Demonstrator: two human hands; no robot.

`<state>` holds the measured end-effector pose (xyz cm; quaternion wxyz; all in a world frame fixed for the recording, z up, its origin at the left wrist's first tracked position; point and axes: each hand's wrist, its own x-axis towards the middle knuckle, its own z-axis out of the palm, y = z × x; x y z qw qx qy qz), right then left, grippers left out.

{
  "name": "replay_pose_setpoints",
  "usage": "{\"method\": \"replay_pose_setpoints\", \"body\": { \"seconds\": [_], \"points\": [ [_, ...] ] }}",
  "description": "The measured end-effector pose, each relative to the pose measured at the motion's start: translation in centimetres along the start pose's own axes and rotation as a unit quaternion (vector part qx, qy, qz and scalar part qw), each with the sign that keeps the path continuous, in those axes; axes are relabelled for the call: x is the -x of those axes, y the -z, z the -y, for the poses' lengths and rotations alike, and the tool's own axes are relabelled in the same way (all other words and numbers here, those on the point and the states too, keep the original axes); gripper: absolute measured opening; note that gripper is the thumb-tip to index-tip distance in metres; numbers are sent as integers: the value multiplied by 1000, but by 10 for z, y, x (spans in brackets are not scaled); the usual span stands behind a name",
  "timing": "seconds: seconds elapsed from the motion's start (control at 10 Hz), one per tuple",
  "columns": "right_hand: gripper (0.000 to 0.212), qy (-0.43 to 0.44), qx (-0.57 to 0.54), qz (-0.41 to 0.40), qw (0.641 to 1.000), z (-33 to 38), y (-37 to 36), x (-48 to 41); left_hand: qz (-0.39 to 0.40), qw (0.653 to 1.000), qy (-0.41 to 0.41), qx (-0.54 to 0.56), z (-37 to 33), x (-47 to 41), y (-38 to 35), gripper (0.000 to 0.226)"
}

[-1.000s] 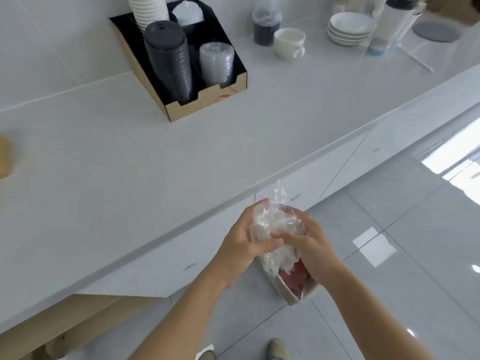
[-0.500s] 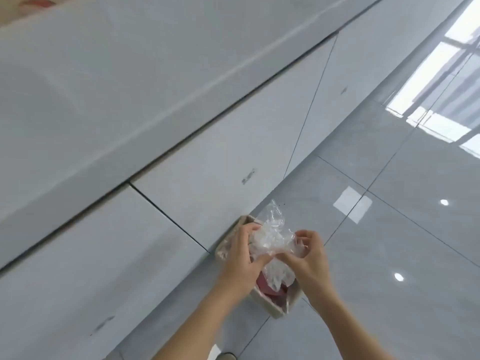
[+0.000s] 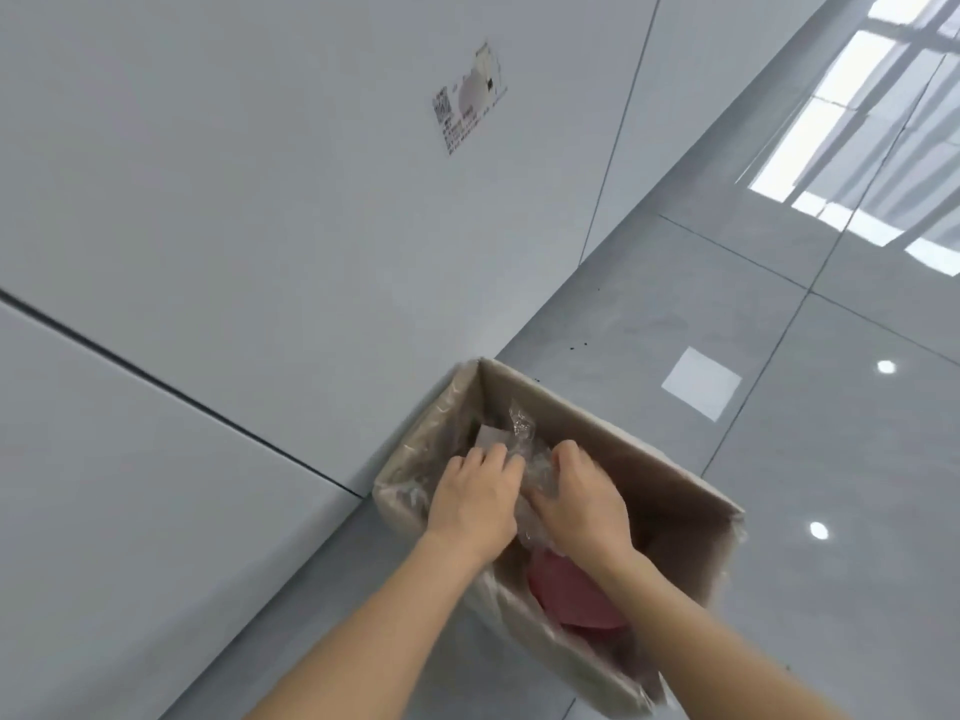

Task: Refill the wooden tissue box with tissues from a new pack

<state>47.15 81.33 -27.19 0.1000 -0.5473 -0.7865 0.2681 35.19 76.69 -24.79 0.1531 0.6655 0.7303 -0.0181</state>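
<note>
A crumpled clear plastic wrapper (image 3: 530,459) sits between my two hands, inside the top of a cardboard bin (image 3: 680,480) lined with a thin plastic bag. My left hand (image 3: 475,498) closes on the wrapper's left side. My right hand (image 3: 579,498) closes on its right side, fingers curled down into the bin. A loose end of the wrapper sticks up beyond my fingers. The wooden tissue box and the tissues are out of view.
The bin stands on a glossy grey tiled floor (image 3: 779,314), tight against white cabinet fronts (image 3: 260,226). A small printed sticker (image 3: 467,98) is on one cabinet door. Something pinkish-red (image 3: 566,589) lies inside the bin below my hands.
My view has swung from the counter down to the floor. Both hands have lowered the crumpled wrapper from above the bin into its opening.
</note>
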Motion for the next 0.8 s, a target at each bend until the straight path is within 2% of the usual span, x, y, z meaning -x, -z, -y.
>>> {"method": "replay_pose_setpoints", "body": {
  "seconds": [0.1,0.2,0.3,0.4,0.5,0.7,0.8],
  "points": [
    [31,87,130,8,988,-13,-21,-7,81,995,-11,-62,7,-13,-18,34],
    [37,152,214,49,964,-16,-32,-9,206,973,-9,-106,14,-19,-30,44],
    [40,177,270,60,945,-11,-39,-10,273,955,0,-114,12,-24,-35,46],
    [41,176,292,123,932,-9,-33,-11,274,955,0,-113,8,-23,-23,43],
    [57,138,311,176,924,-11,-17,-10,239,966,-18,-99,10,-18,0,48],
    [76,138,265,117,947,12,38,17,70,997,-32,-7,10,22,48,64],
    [80,134,247,94,955,35,74,29,10,999,-19,33,4,45,79,68]
  ]
}}
